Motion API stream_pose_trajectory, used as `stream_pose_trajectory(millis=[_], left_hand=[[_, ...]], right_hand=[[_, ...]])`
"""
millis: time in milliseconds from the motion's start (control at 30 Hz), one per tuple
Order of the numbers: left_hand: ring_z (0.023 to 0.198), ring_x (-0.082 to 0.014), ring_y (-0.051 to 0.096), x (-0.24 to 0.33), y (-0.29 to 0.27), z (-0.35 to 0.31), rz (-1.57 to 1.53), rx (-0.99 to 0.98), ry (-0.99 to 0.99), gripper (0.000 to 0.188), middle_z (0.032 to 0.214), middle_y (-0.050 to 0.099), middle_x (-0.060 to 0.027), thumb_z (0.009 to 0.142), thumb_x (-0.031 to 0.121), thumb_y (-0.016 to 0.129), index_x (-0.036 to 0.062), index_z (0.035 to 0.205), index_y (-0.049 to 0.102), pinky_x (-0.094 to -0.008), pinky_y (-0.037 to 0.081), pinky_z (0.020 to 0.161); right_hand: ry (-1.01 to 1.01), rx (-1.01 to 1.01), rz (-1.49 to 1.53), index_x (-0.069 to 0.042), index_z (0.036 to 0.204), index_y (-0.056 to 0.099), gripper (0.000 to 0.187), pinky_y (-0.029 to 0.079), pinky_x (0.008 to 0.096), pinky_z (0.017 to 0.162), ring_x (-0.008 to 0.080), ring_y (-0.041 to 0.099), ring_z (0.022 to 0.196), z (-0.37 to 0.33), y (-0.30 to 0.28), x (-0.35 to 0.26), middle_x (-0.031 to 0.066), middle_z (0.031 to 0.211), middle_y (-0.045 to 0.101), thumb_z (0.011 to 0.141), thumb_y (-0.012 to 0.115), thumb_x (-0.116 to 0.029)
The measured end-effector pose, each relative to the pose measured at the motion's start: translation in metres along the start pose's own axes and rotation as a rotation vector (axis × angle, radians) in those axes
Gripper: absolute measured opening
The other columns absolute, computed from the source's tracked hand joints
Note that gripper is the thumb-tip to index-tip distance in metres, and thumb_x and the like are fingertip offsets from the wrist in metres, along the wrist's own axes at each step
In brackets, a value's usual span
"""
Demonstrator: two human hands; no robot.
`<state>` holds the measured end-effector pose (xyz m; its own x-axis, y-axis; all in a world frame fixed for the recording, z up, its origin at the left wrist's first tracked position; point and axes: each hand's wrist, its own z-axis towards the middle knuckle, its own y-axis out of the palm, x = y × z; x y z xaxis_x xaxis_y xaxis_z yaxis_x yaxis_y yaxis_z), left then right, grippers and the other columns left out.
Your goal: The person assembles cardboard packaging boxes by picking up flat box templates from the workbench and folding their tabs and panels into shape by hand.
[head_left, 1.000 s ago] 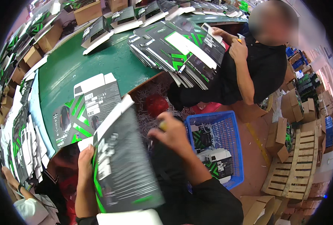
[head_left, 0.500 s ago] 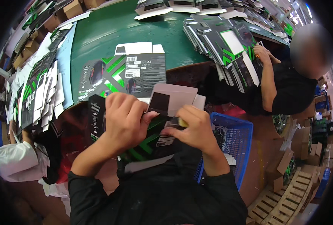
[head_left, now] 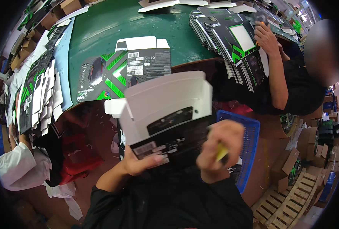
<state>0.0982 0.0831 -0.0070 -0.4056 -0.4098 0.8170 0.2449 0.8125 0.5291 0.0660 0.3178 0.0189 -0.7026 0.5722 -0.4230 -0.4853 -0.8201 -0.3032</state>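
Since half a second ago, the left hand (head_left: pixel 141 162) has dropped from the upper side of the black-and-white printed cardboard carton (head_left: pixel 165 101) to its 7 o'clock corner, and the carton is turned so its white inside faces upward. That hand now grips the corner, thumb laid over the printed outer side. At the carton's 4 o'clock, the right hand (head_left: pixel 223 139), blurred, curls around a small yellow object (head_left: pixel 221 152); whether it also touches the carton cannot be told.

At 11 o'clock of the held carton, a flat black carton with green stripes (head_left: pixel 121 72) lies on the green-topped bench (head_left: pixel 139 21). At 1 o'clock is a stack of flattened black-and-green cartons (head_left: pixel 227 42), with a co-worker's hand (head_left: pixel 267 40) beside it. Beyond the right hand, toward 4 o'clock, stands a blue plastic basket (head_left: pixel 255 141).
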Motion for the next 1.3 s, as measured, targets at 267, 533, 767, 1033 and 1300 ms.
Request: stream_pose_trajectory(millis=[267,533,767,1033,1300], left_hand=[[0.107,-0.0242,0.067,-0.011,-0.032,0.002,-0.008,0.039,0.097,0.069,0.121,0.066,-0.0162,0.072,-0.002,0.074,-0.0053,0.136,0.048,-0.0378,0.054,0.094],[0.111,-0.0259,0.065,-0.017,-0.043,0.0,-0.101,0.088,0.067,0.073,0.124,0.064,-0.0169,0.071,0.0,0.07,-0.005,0.14,0.045,-0.039,0.052,0.097],[0.122,-0.0275,0.059,-0.031,-0.063,-0.009,-0.217,0.142,-0.039,0.078,0.131,0.059,-0.0169,0.073,-0.002,0.062,-0.0036,0.147,0.037,-0.0394,0.047,0.103],[0.102,-0.0215,0.051,-0.038,-0.06,0.014,0.358,0.073,0.315,0.054,0.115,0.05,-0.0118,0.094,0.033,0.061,0.0011,0.131,0.041,-0.0351,0.044,0.089],[0.091,-0.0332,0.056,-0.06,-0.072,0.017,0.912,0.08,0.345,0.058,0.098,0.053,-0.0205,0.1,0.054,0.045,-0.0026,0.092,0.054,-0.0391,0.046,0.082]], right_hand=[[1.129,-0.599,1.375,0.007,0.133,0.051,0.098,0.048,0.0265,0.087,0.0113,0.062,0.1,-0.088,0.003,0.045,0.0078,0.115,0.065,0.068,0.089,-0.056],[1.327,-0.442,1.247,0.006,0.13,0.054,0.08,0.047,0.0309,0.098,0.015,0.064,0.106,-0.06,0.01,0.018,0.0106,0.121,0.066,0.069,0.094,-0.028],[1.172,-0.573,0.4,0.002,0.124,0.06,0.064,0.044,0.0232,0.061,0.0049,0.053,0.073,-0.098,0.023,0.024,0.0067,0.109,0.068,0.076,0.09,-0.028],[0.65,-0.396,0.449,0.0,0.121,0.066,0.063,0.03,0.0191,0.055,0.0023,0.036,0.062,-0.08,0.031,0.056,0.0113,0.134,0.054,0.074,0.088,-0.035],[0.609,-0.347,0.673,-0.002,0.075,0.061,0.023,0.042,0.0281,0.067,0.0167,0.053,0.075,-0.115,0.044,0.061,0.0114,0.108,0.056,0.081,0.076,-0.018]])
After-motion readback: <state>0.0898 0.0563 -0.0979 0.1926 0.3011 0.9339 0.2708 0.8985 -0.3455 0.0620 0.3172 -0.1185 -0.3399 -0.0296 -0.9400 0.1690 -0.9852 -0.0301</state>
